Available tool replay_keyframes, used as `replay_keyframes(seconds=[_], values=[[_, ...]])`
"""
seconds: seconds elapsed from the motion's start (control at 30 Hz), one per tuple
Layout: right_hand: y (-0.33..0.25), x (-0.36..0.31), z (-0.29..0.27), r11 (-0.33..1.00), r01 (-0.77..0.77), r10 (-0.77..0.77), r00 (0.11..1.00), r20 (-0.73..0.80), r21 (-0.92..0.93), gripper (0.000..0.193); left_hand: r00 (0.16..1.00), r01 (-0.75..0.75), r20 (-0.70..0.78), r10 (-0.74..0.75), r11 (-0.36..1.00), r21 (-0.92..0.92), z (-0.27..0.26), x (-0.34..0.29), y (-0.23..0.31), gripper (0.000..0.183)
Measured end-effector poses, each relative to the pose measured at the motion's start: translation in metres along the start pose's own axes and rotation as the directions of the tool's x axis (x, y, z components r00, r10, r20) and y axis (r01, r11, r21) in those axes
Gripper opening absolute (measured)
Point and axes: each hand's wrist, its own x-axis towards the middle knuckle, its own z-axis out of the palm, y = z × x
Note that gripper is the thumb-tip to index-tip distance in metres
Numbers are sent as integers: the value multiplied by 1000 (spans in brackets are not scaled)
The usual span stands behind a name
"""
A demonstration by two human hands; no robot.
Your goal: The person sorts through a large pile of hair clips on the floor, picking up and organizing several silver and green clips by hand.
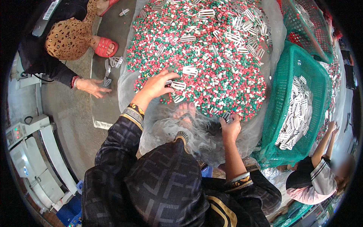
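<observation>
A wide heap of small red, green and white pellets (227,87) lies in front of me, with oblong slotted metal pieces scattered through it. My left hand (154,86) reaches over the heap's near left side, thumb and fingers around a slotted metal piece (168,82). Just right of those fingers lies another slotted piece (178,86), and a pale one (190,70) rests a little farther off. At the near right edge of the heap, my right hand (231,130) is closed on slotted metal pieces (227,117), held in the fingertips.
To the right stands a green mesh-lined basket (273,113) with many slotted pieces (297,113); another basket (315,34) is behind it. Translucent sheeting (130,85) edges the heap. At left, a co-worker's hand (92,87) is near loose slotted pieces (107,72). Another person (317,178) works at right.
</observation>
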Motion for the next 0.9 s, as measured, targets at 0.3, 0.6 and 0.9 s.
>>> replay_keyframes(seconds=[0.3,0.6,0.9], values=[[4,18,-27,523,-258,99,965,243,812,18,975,216,147,-164,572,-792,6,-23,-13,13],[-38,5,-45,954,298,-297,954,38,-24,40,927,370,-17,-375,920,-130,43,-60,40,37],[-41,23,-10,702,620,-620,774,129,-349,33,981,102,-169,-91,993,59,31,-31,19,23]])
